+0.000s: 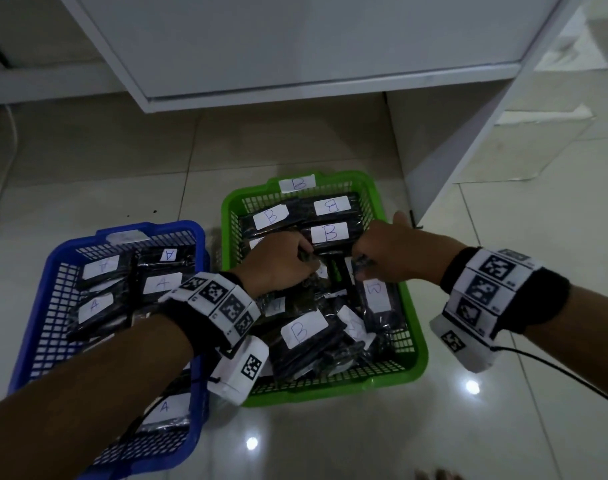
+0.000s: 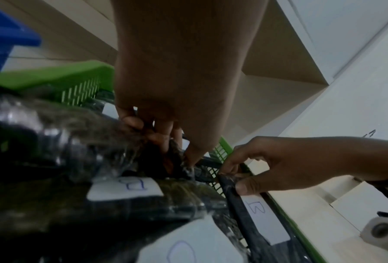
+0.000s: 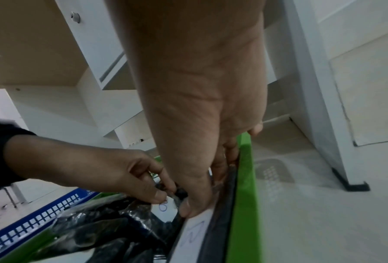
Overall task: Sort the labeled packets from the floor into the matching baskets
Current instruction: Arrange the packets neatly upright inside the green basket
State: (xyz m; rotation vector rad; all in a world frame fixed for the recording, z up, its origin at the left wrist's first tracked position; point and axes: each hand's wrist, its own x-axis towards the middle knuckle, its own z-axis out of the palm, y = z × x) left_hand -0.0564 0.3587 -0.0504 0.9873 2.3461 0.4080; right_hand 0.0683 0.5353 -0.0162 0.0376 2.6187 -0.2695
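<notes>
A green basket (image 1: 421, 344) tagged B holds several black packets with white B labels. Beside it on the left, a blue basket (image 1: 32, 323) holds packets labelled A. Both hands are inside the green basket. My left hand (image 1: 304, 259) (image 2: 166, 140) pinches the crumpled end of a dark packet (image 2: 177, 161) whose label is hidden. My right hand (image 1: 360, 262) (image 3: 197, 197) pinches the top edge of a B-labelled packet (image 1: 377, 296) (image 2: 262, 218) that stands against the basket's right wall. No packets lie on the visible floor.
A white cabinet (image 1: 295, 64) overhangs the far side, and its side panel (image 1: 451, 140) stands just behind my right hand. A pale cable (image 1: 4, 168) runs along the floor at left. Glossy floor tiles (image 1: 330, 441) show in front of the baskets.
</notes>
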